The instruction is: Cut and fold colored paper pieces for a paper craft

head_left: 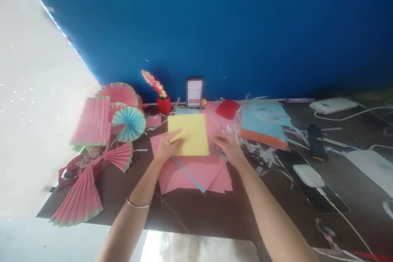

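A square sheet of yellow paper (pixel 192 133) lies over several pink sheets (pixel 181 178) in front of me. My left hand (pixel 167 145) grips its left edge, thumb and a finger reaching over the top face. At the right edge, my right hand (pixel 229 146) has its fingers pinched together close to the sheet. Whatever may be between those fingertips is too small and blurred to make out. A narrow blue-grey paper strip (pixel 190 176) runs slantwise across the pink sheets below the yellow one.
Pleated pink fans (pixel 81 200) and a blue rosette (pixel 129 123) are at left. A phone (pixel 194 92) stands against the blue wall, near a red pot (pixel 163 105). To the right are blue sheets (pixel 260 118), paper scraps (pixel 260 151), a black phone (pixel 330 200) and cables.
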A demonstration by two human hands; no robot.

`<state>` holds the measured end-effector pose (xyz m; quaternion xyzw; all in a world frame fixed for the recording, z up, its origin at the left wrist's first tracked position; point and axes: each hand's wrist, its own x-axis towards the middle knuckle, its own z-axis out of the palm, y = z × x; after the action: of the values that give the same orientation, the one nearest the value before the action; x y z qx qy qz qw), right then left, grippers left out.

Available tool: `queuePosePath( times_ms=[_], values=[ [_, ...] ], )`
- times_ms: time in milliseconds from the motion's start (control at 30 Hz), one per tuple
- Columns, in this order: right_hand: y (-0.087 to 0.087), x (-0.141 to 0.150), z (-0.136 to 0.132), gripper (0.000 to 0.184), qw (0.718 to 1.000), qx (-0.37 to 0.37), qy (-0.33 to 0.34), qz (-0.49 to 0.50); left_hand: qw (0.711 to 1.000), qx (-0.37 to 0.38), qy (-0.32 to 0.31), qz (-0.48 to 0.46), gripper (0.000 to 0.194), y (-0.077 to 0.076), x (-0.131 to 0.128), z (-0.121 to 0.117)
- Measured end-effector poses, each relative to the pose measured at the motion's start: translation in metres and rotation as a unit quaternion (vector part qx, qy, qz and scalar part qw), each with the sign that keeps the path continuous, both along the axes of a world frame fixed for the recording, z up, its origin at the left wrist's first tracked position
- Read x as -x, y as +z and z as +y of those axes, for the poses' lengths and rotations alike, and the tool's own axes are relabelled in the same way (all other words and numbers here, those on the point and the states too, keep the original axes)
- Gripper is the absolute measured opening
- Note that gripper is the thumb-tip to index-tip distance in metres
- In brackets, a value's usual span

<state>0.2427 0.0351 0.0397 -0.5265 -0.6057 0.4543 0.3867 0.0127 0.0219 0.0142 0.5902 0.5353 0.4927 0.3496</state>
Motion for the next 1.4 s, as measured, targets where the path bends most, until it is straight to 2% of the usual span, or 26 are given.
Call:
queuePosePath(
  times_ms=[133,367,1267,1400],
  values=[
    [0.002,-0.002,0.000,0.027,0.999,0.015,0.038,-0.031,1.000,-0.011,0.008,0.015,0.038,-0.001,0.001,0.000],
    [0.001,0.000,-0.002,0.027,0.994,-0.007,0.094,-0.050,0.999,-0.025,0.019,0.030,0.038,0.002,0.003,0.000],
    [-0.006,0.003,-0.002,0.020,0.995,-0.022,0.083,-0.057,0.999,-0.010,0.021,0.030,0.037,0.005,0.001,-0.002],
    [-0.012,0.007,-0.003,0.015,0.995,-0.024,0.052,-0.084,0.999,-0.012,0.012,0.031,0.035,0.004,0.001,-0.001]
  ],
)
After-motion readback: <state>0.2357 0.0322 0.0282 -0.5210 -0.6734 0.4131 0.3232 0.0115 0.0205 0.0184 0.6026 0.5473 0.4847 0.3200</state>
